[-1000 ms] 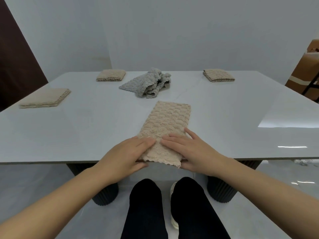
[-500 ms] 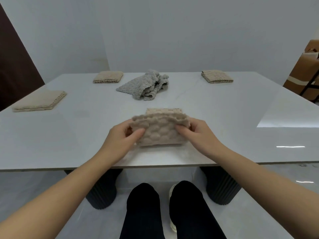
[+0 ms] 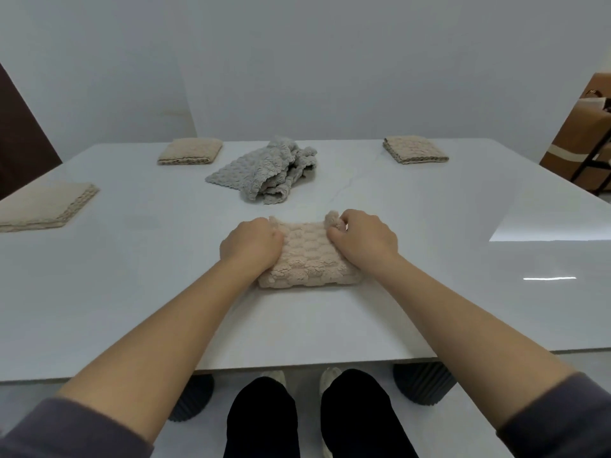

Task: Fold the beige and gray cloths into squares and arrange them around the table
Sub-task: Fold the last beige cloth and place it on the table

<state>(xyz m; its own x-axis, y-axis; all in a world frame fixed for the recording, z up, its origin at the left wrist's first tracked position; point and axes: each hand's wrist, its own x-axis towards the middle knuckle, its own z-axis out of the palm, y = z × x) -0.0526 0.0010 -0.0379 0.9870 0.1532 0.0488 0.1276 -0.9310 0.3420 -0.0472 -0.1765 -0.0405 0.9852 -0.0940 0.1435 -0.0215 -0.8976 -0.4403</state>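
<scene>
Head view: a folded beige cloth is held on the table, its 9 o'clock edge gripped by the curled left hand, its 1 o'clock corner pinched by the right hand. At 12 o'clock, apart, a crumpled gray cloth is seen.

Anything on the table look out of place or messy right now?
Only the gray cloth, a crumpled, unfolded heap at mid-table behind the beige cloth that the left hand and right hand grip. The far-left square, far-right square and left-edge square, all beige, lie neatly folded.
</scene>
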